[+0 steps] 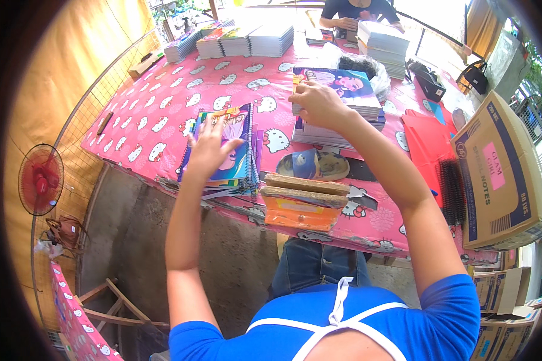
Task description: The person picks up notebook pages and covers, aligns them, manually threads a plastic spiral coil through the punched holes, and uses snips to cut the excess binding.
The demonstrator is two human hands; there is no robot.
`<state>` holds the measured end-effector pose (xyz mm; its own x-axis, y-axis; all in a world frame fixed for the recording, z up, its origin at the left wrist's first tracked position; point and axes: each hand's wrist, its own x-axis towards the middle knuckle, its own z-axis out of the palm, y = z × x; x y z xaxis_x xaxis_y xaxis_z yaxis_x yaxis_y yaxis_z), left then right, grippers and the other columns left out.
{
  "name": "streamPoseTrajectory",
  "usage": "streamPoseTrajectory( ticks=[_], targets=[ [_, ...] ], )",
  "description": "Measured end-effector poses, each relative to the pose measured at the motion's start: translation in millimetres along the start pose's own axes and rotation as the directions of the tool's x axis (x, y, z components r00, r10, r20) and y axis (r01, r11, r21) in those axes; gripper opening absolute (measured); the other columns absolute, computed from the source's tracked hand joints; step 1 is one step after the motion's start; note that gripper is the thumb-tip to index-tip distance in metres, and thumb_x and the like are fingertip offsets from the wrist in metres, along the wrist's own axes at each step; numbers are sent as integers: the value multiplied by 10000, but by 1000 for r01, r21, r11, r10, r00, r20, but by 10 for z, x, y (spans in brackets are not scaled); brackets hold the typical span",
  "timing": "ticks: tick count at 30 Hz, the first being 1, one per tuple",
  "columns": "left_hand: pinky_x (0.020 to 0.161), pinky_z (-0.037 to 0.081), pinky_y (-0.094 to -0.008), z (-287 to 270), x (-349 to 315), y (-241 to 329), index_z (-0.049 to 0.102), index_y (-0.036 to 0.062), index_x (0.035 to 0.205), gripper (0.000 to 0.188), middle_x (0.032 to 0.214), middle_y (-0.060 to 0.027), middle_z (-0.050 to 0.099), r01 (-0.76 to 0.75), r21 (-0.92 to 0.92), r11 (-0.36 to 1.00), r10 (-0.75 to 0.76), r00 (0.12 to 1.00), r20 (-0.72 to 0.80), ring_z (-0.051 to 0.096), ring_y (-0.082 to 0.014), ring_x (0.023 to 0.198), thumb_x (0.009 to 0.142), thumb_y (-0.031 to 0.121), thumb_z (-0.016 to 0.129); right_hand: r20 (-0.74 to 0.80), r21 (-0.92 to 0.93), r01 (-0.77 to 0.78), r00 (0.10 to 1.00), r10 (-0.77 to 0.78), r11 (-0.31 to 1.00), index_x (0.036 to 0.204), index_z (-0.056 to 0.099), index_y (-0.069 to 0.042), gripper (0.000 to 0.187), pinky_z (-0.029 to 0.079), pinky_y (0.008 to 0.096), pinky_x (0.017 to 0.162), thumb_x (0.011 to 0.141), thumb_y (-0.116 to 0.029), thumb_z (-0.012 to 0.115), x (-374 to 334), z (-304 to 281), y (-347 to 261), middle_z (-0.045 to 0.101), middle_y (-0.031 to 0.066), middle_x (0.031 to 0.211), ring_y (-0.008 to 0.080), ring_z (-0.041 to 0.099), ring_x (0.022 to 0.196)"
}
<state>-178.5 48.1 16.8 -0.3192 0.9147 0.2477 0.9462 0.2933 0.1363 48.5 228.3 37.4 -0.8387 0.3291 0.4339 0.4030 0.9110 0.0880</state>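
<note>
From my remote view, the left hand (211,148) lies spread on the spiral notebooks (239,161), left of the frame's centre. The right hand (320,104) is curled at the left edge of the stack (354,88), upper centre; I cannot tell whether it pinches anything. I see a pink tablecloth (162,108) beneath, a fan (41,180) far left, a carton (504,174) at right, and a person (358,11) at the top.
</note>
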Motion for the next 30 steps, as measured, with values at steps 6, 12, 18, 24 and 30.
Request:
streamPoseTrajectory(
  ticks=[6,12,18,24,30],
  targets=[
    [927,419,-450,-660,-975,1903,613,31,1097,421,1182,-144,575,-746,-632,-207,675,359,-645,540,-325,1092,773,264,749,63,154,-64,996,55,986,1006,696,-137,285,504,384,811,723,-168,701,64,-122,55,689,74,955,272,647,898],
    [802,435,-435,-472,-1387,2975,600,45,1012,452,1001,-129,562,-463,-607,-646,627,131,-768,523,-332,895,802,435,689,88,146,-166,984,154,975,1015,704,-181,274,510,382,800,743,-210,697,83,-147,64,702,75,935,279,660,872],
    [797,430,-424,-327,-1111,2811,574,44,1052,489,982,-137,558,-590,-620,-517,787,-42,-616,521,-316,897,821,468,655,78,78,-185,981,179,980,1001,706,-195,246,515,374,790,758,-217,668,86,-69,2,704,63,935,256,665,865],
    [823,426,-426,-334,-1342,2858,574,30,1041,481,989,-137,560,-481,-625,-615,686,64,-724,526,-332,919,838,462,635,89,75,-208,975,202,975,998,702,-193,251,517,391,759,761,-192,620,73,-83,-14,697,91,887,262,666,860],
    [785,424,-423,-375,-1306,2775,581,43,1003,422,974,-129,556,-560,-568,-603,639,86,-764,531,-317,903,841,429,634,92,47,-240,968,235,970,1005,699,-213,251,515,379,754,758,-220,656,78,-81,-28,696,81,914,251,665,857]
  ],
)
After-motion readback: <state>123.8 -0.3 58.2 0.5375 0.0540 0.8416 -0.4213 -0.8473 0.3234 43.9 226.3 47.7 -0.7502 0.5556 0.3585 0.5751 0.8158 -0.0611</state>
